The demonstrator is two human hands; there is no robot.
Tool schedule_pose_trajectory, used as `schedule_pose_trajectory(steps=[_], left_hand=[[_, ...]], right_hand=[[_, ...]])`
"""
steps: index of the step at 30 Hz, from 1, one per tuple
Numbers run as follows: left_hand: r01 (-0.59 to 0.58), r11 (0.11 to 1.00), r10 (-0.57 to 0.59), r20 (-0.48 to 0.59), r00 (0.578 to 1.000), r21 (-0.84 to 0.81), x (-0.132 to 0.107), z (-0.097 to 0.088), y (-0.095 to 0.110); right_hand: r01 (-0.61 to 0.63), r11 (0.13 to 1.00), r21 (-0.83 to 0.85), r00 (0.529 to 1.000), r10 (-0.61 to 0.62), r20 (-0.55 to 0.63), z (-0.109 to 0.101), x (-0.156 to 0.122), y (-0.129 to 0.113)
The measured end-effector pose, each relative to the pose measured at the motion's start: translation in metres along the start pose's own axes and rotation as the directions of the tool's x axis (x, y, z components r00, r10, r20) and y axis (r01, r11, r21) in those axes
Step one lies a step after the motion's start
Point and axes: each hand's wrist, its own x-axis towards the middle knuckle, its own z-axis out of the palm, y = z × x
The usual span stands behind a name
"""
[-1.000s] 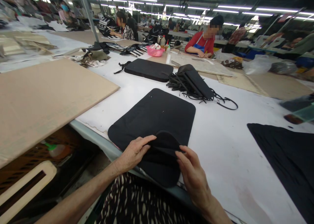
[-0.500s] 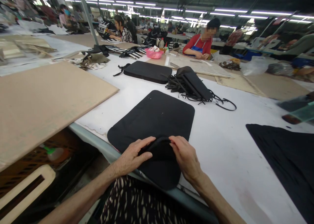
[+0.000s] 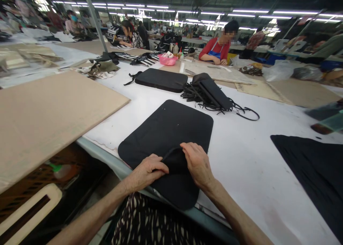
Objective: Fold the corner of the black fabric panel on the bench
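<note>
A black fabric panel (image 3: 171, 127) with rounded corners lies on the white table, its near end reaching over the table edge. Across its near part a fold of the cloth is lifted up. My left hand (image 3: 150, 170) pinches the left end of this fold between thumb and fingers. At the fold's right end, my right hand (image 3: 197, 161) grips the cloth, its thumb tucked partly out of sight. Beyond the panel are a black padded piece (image 3: 160, 79) and a heap of black straps (image 3: 214, 93).
A tan board (image 3: 61, 112) covers the left side. Another black cloth (image 3: 311, 173) lies at right. A pink basket (image 3: 167, 60) stands farther back, near a co-worker in a red top (image 3: 218, 46). Below at left is a glue bottle with a green cap (image 3: 60, 170).
My left hand has shifted slightly down and its fingers have closed in. My right hand has moved a little up and left. The fold between them now stands more open.
</note>
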Motion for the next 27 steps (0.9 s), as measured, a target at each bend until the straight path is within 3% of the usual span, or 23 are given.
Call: schedule_pose_trajectory(steps=[3,5,7,9,11,18,27], left_hand=[[-0.019,0.999,0.017,-0.033,0.999,-0.051,0.001,0.001,0.000],[-0.029,0.995,0.024,-0.052,0.998,-0.094,0.002,0.002,-0.001],[-0.030,0.993,0.023,-0.066,0.998,-0.112,0.002,0.004,-0.003],[-0.026,0.994,0.018,-0.079,0.997,-0.108,0.002,0.005,-0.004],[-0.019,0.995,0.011,-0.081,0.997,-0.097,0.002,0.005,-0.004],[-0.039,0.996,0.035,-0.058,0.998,-0.083,0.002,0.002,0.001],[-0.037,0.998,0.035,-0.047,0.998,-0.052,0.003,0.003,-0.001]], right_hand=[[-0.064,0.998,0.014,0.993,0.065,-0.096,-0.013,-0.012,-0.002],[-0.078,0.991,0.109,0.995,0.084,-0.055,-0.026,-0.027,-0.003],[-0.106,0.961,0.257,0.987,0.071,0.141,-0.037,-0.044,-0.005],[-0.191,0.917,0.349,0.931,0.056,0.361,-0.044,-0.059,-0.006],[-0.260,0.902,0.346,0.878,0.071,0.474,-0.045,-0.070,-0.006],[-0.263,0.940,0.215,0.867,0.133,0.481,-0.031,-0.070,-0.010],[-0.236,0.961,0.143,0.864,0.141,0.483,-0.033,-0.069,-0.016]])
